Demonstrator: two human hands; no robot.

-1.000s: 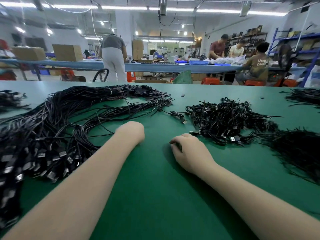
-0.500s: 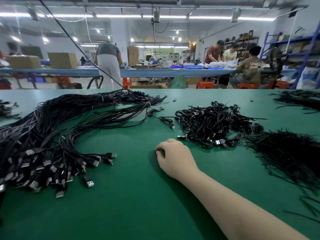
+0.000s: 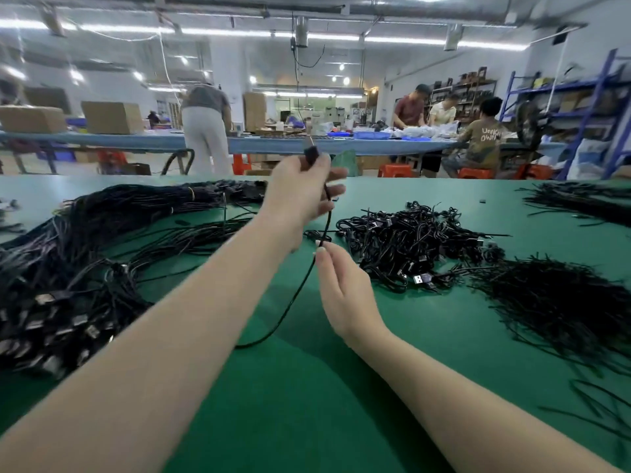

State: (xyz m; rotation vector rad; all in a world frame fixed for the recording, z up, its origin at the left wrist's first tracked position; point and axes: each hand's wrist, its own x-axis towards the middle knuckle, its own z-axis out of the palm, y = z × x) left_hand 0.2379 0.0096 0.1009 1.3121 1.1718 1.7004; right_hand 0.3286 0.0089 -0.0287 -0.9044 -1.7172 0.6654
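Over the green table (image 3: 307, 404), left hand (image 3: 300, 196) grips a black cable (image 3: 328, 220) up high, right hand (image 3: 341, 291) looks like it's pinching it lower down.

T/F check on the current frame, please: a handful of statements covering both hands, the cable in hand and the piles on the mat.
1. The left hand holds the plug end of a thin black USB cable up above the green table mat. True.
2. The right hand lies flat on the mat, holding nothing. False: it pinches the same cable lower down.
3. A tangled pile of coiled black cables lies right of the hands. True.
4. The big bundle of long black cables sits in a cardboard box. False: it lies loose on the mat, left of the arms.
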